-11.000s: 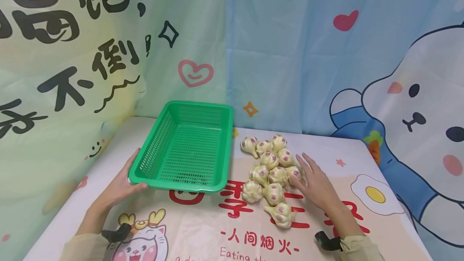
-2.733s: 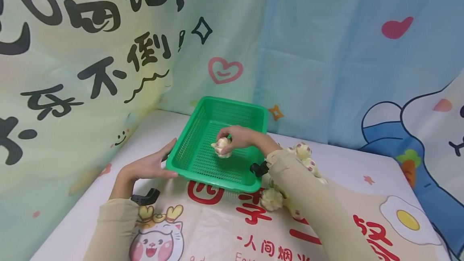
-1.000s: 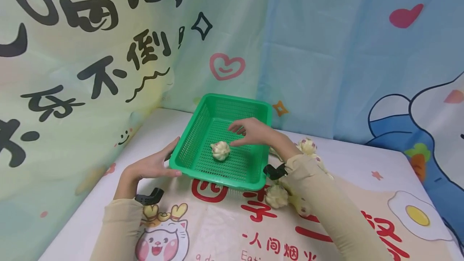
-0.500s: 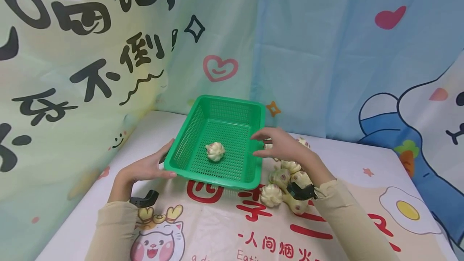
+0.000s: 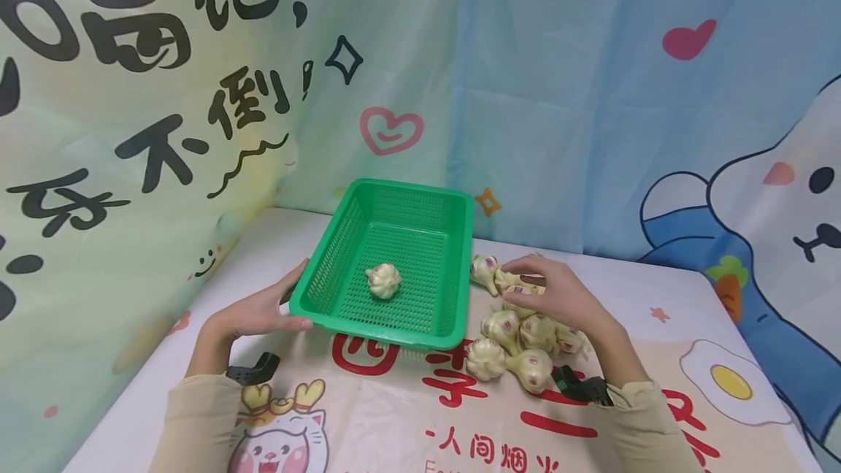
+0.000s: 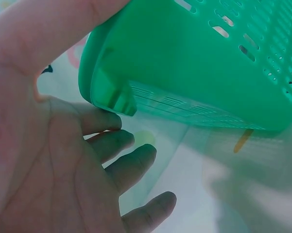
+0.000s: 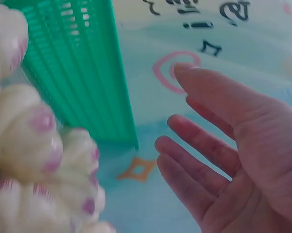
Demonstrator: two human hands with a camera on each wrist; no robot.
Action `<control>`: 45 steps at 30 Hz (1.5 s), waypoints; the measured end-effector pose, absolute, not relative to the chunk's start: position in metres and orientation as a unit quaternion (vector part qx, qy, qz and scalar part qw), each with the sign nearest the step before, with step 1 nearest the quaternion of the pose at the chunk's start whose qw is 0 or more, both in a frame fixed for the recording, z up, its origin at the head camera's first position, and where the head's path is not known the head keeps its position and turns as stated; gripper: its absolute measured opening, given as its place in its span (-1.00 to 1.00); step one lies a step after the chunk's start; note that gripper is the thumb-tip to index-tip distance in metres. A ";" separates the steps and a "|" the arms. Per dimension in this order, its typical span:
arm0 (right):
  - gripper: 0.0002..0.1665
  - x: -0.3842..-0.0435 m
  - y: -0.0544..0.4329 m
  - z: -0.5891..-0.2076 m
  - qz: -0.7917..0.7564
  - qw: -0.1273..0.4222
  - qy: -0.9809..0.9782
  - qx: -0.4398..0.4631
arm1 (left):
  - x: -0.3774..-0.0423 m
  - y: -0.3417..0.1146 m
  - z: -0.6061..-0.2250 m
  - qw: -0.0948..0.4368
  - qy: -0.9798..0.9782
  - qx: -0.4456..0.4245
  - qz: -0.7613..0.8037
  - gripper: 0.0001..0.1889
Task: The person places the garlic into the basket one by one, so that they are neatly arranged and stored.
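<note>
A green plastic basket stands on the table with one garlic bulb on its mesh floor. My left hand is at the basket's near left corner; in the left wrist view the thumb lies against the rim and the other fingers extend loosely below it. To the right of the basket lies a pile of several whitish garlic bulbs with purple marks. Over the far part of that pile is my right hand, thumb and fingers apart, with nothing between them. It partly hides some bulbs.
A printed cloth with a cartoon cat and red lettering covers the table's near part. Hanging printed curtains close off the back and left. Each wrist wears a black camera mount.
The right hand set a garlic bulb down in the basket, let it go, and moved right, back over the pile. The left hand stays at the basket's corner.
</note>
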State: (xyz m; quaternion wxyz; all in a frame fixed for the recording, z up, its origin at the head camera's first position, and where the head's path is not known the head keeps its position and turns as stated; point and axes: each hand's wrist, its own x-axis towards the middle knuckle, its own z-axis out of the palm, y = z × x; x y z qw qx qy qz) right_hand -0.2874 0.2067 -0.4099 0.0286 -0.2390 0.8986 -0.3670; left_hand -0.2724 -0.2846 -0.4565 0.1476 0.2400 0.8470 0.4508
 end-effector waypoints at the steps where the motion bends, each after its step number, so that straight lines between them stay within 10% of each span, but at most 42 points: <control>1: -0.49 -0.286 0.211 -0.412 -0.368 0.026 0.901 -0.230 | -0.272 -0.285 -0.457 0.146 0.848 0.242 0.449 0.13; 45: -0.23 -0.273 0.303 -0.470 -0.357 0.073 0.929 -0.069 | -0.271 -0.286 -0.455 0.166 0.852 0.222 0.445 0.11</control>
